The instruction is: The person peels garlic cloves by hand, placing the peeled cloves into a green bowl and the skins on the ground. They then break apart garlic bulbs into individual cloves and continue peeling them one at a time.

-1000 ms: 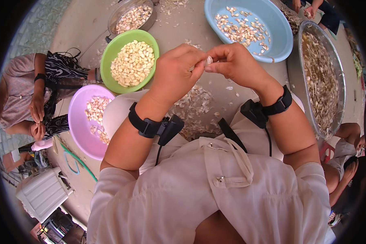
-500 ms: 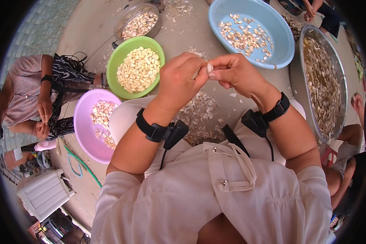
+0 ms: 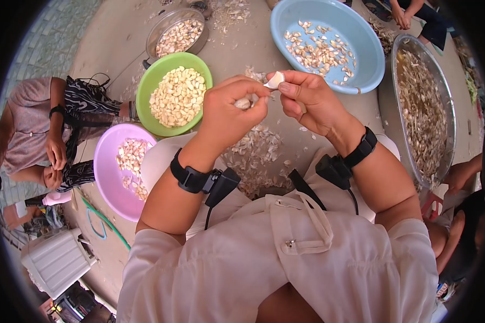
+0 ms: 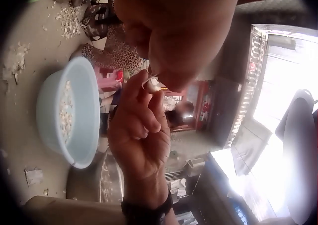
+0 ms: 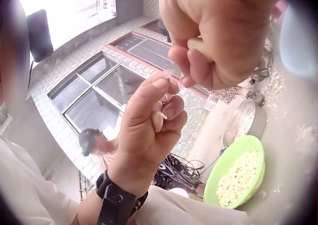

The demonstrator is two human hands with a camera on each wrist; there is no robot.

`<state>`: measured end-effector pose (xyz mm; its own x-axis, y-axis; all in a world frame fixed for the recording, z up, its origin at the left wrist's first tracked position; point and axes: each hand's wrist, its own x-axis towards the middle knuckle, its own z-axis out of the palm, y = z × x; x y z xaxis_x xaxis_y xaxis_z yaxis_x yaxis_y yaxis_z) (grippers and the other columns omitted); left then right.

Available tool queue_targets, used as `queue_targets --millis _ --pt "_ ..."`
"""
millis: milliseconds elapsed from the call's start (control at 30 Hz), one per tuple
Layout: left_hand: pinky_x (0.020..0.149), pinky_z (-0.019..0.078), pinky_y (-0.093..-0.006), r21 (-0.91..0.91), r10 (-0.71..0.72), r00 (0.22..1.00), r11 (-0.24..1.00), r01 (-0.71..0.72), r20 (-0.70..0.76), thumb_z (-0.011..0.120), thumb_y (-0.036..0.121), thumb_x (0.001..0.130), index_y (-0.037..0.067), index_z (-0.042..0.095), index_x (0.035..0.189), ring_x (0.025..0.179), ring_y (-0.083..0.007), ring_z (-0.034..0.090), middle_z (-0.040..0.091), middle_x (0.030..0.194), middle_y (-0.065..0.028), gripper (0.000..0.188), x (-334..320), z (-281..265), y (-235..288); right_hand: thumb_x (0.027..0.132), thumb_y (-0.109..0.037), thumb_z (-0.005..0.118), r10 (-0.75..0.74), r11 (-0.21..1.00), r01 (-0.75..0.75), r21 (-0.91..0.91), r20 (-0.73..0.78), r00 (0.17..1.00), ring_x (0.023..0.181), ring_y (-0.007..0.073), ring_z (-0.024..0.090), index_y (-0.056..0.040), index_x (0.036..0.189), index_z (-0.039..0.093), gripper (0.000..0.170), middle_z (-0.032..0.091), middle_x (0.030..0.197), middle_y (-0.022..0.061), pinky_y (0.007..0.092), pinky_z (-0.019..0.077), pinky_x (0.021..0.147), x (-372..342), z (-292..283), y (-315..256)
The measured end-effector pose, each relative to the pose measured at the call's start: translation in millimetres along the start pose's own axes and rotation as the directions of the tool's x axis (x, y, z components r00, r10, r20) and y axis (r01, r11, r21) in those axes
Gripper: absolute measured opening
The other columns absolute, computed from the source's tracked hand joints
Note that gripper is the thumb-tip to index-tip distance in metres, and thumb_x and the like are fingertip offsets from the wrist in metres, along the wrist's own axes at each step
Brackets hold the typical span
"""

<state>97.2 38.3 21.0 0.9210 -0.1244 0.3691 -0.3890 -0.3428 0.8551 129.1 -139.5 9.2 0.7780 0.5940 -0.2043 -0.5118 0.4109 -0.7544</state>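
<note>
In the head view my left hand [image 3: 227, 110] and right hand [image 3: 317, 102] meet at the fingertips, raised above the lap. Between the right thumb and fingers I pinch a pale garlic clove [image 3: 275, 81], whose white side faces up. My left fingertips are right at its edge, where a thin strip of skin [image 4: 145, 81] shows in the left wrist view. Curled left fingers also keep garlic cloves [image 3: 244, 102] against the palm; one pale clove [image 5: 158, 119] shows there in the right wrist view.
A green bowl [image 3: 141, 102] of peeled cloves and a pink basin [image 3: 103, 175] stand left. Ahead are a metal pan [image 3: 152, 40] and a blue basin [image 3: 369, 56]. A large metal tub [image 3: 451, 118] stands right. Loose skins [image 3: 256, 151] lie between the legs; other people sit nearby.
The clove at my fingertips has turned and now shows a broad white face. My fingertips have drawn slightly apart, and the cloves in the left palm have come into sight.
</note>
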Motion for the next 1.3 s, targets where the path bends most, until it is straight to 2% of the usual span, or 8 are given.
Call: queue_targets --millis 200,300,500,800,1000,1100,1200,1300 --pt "0.056 0.0397 -0.0195 -0.269 -0.242 0.949 0.918 0.292 0.204 0.066 0.006 0.075 -0.001 0.063 0.081 0.065 -0.0069 0.051 0.060 0.076 -0.0023 0.010 -3.6 -5.1 -1.5 0.086 -0.007 0.053 -0.169 0.900 0.124 -0.417 -0.073 0.983 0.053 0.0044 0.042 -0.0012 0.115 0.053 0.030 0.058 0.084 0.0023 0.0181 0.0358 0.048 -1.3 2.1 -4.4" --pt "0.052 0.0366 -0.0178 -0.423 -0.507 0.838 0.726 0.541 0.202 0.066 0.009 0.077 -0.001 0.064 0.087 0.061 -0.0054 0.049 0.059 0.073 -0.0016 0.015 -5.9 -3.0 -10.9 0.085 -0.005 0.052 -0.231 0.727 0.142 -0.672 -0.044 0.972 0.058 0.0080 0.046 -0.0032 0.115 0.054 0.031 0.057 0.080 0.0033 0.0224 0.0395 0.052 -5.9 4.6 -6.6" --pt "0.049 0.0347 -0.0161 -0.499 -0.530 0.826 0.672 0.547 0.191 0.066 0.008 0.077 -0.001 0.064 0.090 0.057 -0.0041 0.047 0.058 0.070 -0.0003 0.016 -4.0 0.5 -7.4 0.082 -0.002 0.053 -0.441 0.307 0.358 -0.882 0.201 0.875 0.070 0.0249 0.055 -0.0016 0.110 0.056 0.028 0.057 0.081 0.0133 0.0314 0.0446 0.066 -2.3 7.2 4.5" --pt "0.052 0.0383 -0.0178 -0.448 -0.571 0.801 0.677 0.584 0.180 0.064 0.006 0.073 -0.002 0.064 0.081 0.060 -0.0041 0.049 0.058 0.070 -0.0009 0.012 -3.9 1.9 -17.1 0.078 0.001 0.054 -0.420 0.123 0.418 -0.900 0.334 0.844 0.075 0.0329 0.056 -0.0001 0.107 0.056 0.030 0.057 0.083 0.0171 0.0358 0.0445 0.066 1.0 11.6 5.4" --pt "0.045 0.0334 -0.0151 -0.478 -0.572 0.797 0.654 0.587 0.196 0.062 0.002 0.075 -0.002 0.061 0.084 0.055 -0.0036 0.048 0.059 0.072 -0.0032 0.010 -0.5 4.7 -18.7 0.079 -0.001 0.054 -0.445 0.215 0.432 -0.876 0.306 0.842 0.075 0.0331 0.056 0.0001 0.106 0.056 0.027 0.058 0.082 0.0175 0.0358 0.0449 0.067 4.4 7.6 7.3" --pt "0.045 0.0328 -0.0155 -0.489 -0.572 0.793 0.641 0.592 0.211 0.061 0.002 0.075 -0.002 0.060 0.084 0.054 -0.0034 0.047 0.060 0.073 -0.0040 0.009 0.2 5.2 -18.7 0.081 -0.001 0.052 -0.381 0.352 0.370 -0.860 0.230 0.896 0.062 0.0227 0.055 -0.0010 0.106 0.057 0.025 0.060 0.079 0.0126 0.0310 0.0442 0.058 1.2 10.1 4.7" --pt "0.045 0.0331 -0.0157 -0.540 -0.570 0.789 0.601 0.590 0.228 0.060 0.002 0.076 -0.002 0.060 0.084 0.054 -0.0035 0.046 0.060 0.074 -0.0050 0.009 2.3 7.5 -16.3 0.084 -0.002 0.049 -0.147 0.647 0.119 -0.754 0.029 0.989 0.053 0.0098 0.048 -0.0030 0.107 0.055 0.024 0.059 0.076 0.0055 0.0234 0.0395 0.050 -1.2 7.8 -1.8" --pt "0.045 0.0333 -0.0159 -0.549 -0.581 0.778 0.579 0.603 0.241 0.059 0.002 0.076 -0.002 0.060 0.085 0.054 -0.0039 0.046 0.061 0.074 -0.0063 0.010 3.4 9.8 -12.9 0.086 -0.002 0.047 -0.162 0.735 0.145 -0.663 0.036 0.986 0.050 0.0030 0.041 -0.0052 0.107 0.054 0.023 0.055 0.072 0.0000 0.0185 0.0345 0.046 0.1 3.2 -0.1"
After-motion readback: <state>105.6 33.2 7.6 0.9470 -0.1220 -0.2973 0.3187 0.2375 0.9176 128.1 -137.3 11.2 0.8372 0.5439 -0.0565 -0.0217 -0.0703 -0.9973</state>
